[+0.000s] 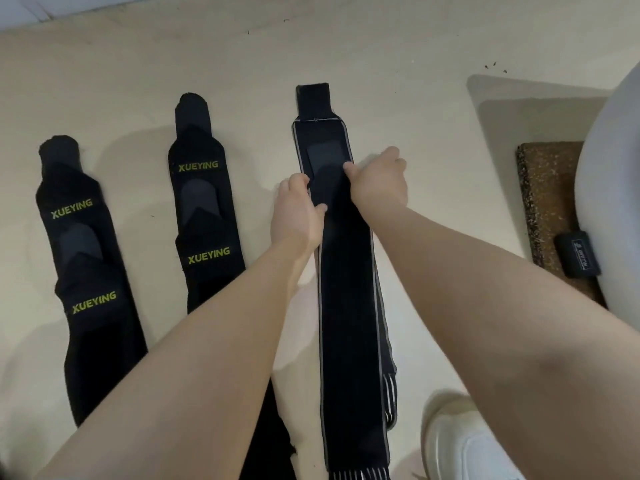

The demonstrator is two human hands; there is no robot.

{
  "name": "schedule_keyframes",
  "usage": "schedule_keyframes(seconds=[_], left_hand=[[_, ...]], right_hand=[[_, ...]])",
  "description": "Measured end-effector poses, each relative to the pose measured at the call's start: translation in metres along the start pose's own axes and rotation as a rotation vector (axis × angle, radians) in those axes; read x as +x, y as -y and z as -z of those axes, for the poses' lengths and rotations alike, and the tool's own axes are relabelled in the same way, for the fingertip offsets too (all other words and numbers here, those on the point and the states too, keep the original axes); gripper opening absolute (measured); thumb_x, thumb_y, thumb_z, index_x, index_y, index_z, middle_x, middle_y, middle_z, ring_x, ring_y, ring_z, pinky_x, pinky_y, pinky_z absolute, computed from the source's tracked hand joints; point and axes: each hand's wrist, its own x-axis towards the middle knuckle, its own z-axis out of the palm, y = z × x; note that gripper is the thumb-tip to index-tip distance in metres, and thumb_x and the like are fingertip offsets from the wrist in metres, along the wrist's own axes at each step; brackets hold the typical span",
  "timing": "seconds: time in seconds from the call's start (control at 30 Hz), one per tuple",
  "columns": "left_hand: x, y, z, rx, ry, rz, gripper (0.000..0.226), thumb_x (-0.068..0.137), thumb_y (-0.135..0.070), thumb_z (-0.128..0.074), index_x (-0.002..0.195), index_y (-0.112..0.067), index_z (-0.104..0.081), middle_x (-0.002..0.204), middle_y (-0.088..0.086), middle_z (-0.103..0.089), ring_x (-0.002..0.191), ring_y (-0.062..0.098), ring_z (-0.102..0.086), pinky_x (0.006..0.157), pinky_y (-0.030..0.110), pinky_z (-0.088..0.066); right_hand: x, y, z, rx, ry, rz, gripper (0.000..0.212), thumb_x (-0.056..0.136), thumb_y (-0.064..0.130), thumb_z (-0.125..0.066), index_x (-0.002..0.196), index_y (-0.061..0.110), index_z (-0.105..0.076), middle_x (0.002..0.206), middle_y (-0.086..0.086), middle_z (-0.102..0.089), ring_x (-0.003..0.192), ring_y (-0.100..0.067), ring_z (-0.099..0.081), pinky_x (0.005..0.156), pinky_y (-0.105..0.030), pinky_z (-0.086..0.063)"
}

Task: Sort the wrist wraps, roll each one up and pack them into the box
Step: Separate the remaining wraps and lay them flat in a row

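Observation:
A long black wrist wrap with grey edge stripes (349,306) lies straight on the pale floor, its tab end pointing away from me. My left hand (298,213) pinches its left edge and my right hand (379,183) pinches its right edge, both near the far end. Another striped wrap shows from under it at the lower right. Two piles of black wraps printed XUEYING lie to the left: one at far left (83,265), one in the middle (204,202). A rolled black wrap (578,254) sits in the open box (498,109) at right.
A brown speckled pad (550,202) lies inside the box. A large pale rounded object (609,161) overlaps the box at the right edge. A white shoe (467,445) stands at the bottom right. Small dark specks dot the floor.

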Motion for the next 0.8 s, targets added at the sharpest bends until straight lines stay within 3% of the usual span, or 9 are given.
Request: schedule_keyframes(seconds=[0.17, 0.27, 0.33, 0.4, 0.43, 0.5, 0.57, 0.63, 0.8], left_hand=[[-0.039, -0.007, 0.007, -0.186, 0.068, 0.095, 0.05, 0.1, -0.015, -0.043, 0.148, -0.012, -0.027, 0.15, 0.004, -0.032, 0.136, 0.019, -0.035, 0.11, 0.025, -0.029], [-0.089, 0.001, 0.008, -0.207, 0.024, 0.279, 0.043, 0.101, -0.014, -0.035, 0.144, -0.015, -0.034, 0.137, -0.001, -0.046, 0.109, 0.008, -0.045, 0.085, 0.015, -0.031], [-0.121, 0.015, 0.005, -0.128, 0.033, 0.294, 0.04, 0.1, -0.013, -0.037, 0.139, -0.01, -0.042, 0.128, 0.002, -0.053, 0.099, 0.007, -0.043, 0.081, 0.016, -0.032], [-0.145, 0.028, -0.002, -0.102, 0.061, 0.287, 0.03, 0.098, -0.009, -0.037, 0.121, 0.001, -0.055, 0.111, 0.01, -0.057, 0.093, 0.015, -0.052, 0.078, 0.02, -0.04], [-0.154, 0.035, -0.006, -0.096, 0.092, 0.291, 0.024, 0.097, -0.007, -0.037, 0.098, 0.003, -0.059, 0.094, 0.012, -0.056, 0.081, 0.018, -0.054, 0.068, 0.024, -0.044], [-0.17, 0.046, -0.013, -0.061, 0.19, 0.332, 0.031, 0.096, -0.008, -0.037, 0.067, -0.006, -0.045, 0.067, 0.004, -0.04, 0.056, 0.014, -0.04, 0.049, 0.025, -0.034], [-0.183, 0.055, -0.019, -0.043, 0.275, 0.387, 0.028, 0.098, -0.014, -0.039, 0.084, 0.002, -0.056, 0.063, 0.001, -0.037, 0.054, 0.012, -0.038, 0.049, 0.025, -0.032], [-0.194, 0.061, -0.023, -0.035, 0.313, 0.434, 0.03, 0.099, -0.018, -0.039, 0.104, 0.005, -0.057, 0.065, 0.002, -0.042, 0.057, 0.013, -0.042, 0.052, 0.025, -0.035], [-0.216, 0.065, -0.023, -0.143, 0.392, 0.53, 0.022, 0.1, -0.016, -0.038, 0.094, -0.002, -0.054, 0.07, 0.003, -0.045, 0.063, 0.014, -0.044, 0.055, 0.024, -0.037]], right_hand=[[-0.061, -0.065, 0.03, 0.01, 0.063, 0.084, 0.029, 0.097, 0.032, -0.038, 0.089, 0.007, -0.051, 0.083, -0.002, -0.057, 0.075, -0.024, -0.052, 0.062, -0.03, -0.036], [-0.105, -0.097, 0.027, -0.084, 0.18, 0.043, 0.031, 0.094, 0.031, -0.041, 0.083, 0.007, -0.057, 0.079, -0.005, -0.065, 0.073, -0.025, -0.061, 0.063, -0.032, -0.048], [-0.126, -0.111, 0.02, -0.085, 0.299, -0.003, 0.024, 0.091, 0.026, -0.044, 0.082, 0.009, -0.059, 0.08, -0.007, -0.067, 0.074, -0.026, -0.065, 0.071, -0.035, -0.054], [-0.142, -0.121, 0.014, -0.074, 0.352, -0.027, 0.021, 0.088, 0.022, -0.044, 0.083, 0.01, -0.061, 0.083, -0.008, -0.068, 0.076, -0.027, -0.066, 0.077, -0.039, -0.055], [-0.148, -0.123, 0.012, -0.068, 0.355, -0.041, 0.021, 0.088, 0.02, -0.044, 0.084, 0.009, -0.061, 0.084, -0.008, -0.068, 0.077, -0.028, -0.066, 0.077, -0.039, -0.055], [-0.156, -0.127, 0.011, -0.086, 0.342, -0.086, 0.02, 0.088, 0.018, -0.043, 0.08, 0.007, -0.058, 0.08, -0.007, -0.064, 0.075, -0.026, -0.062, 0.068, -0.033, -0.051], [-0.166, -0.129, 0.011, -0.136, 0.341, -0.111, 0.024, 0.09, 0.018, -0.045, 0.067, 0.011, -0.046, 0.069, -0.002, -0.051, 0.065, -0.021, -0.052, 0.052, -0.026, -0.036], [-0.178, -0.134, 0.011, -0.141, 0.358, -0.134, 0.034, 0.093, 0.027, -0.048, 0.062, 0.016, -0.037, 0.064, 0.001, -0.044, 0.059, -0.015, -0.045, 0.047, -0.024, -0.028], [-0.208, -0.152, 0.006, -0.051, 0.454, -0.214, 0.033, 0.089, 0.026, -0.057, 0.064, 0.012, -0.042, 0.065, -0.002, -0.046, 0.061, -0.019, -0.048, 0.054, -0.025, -0.037]])
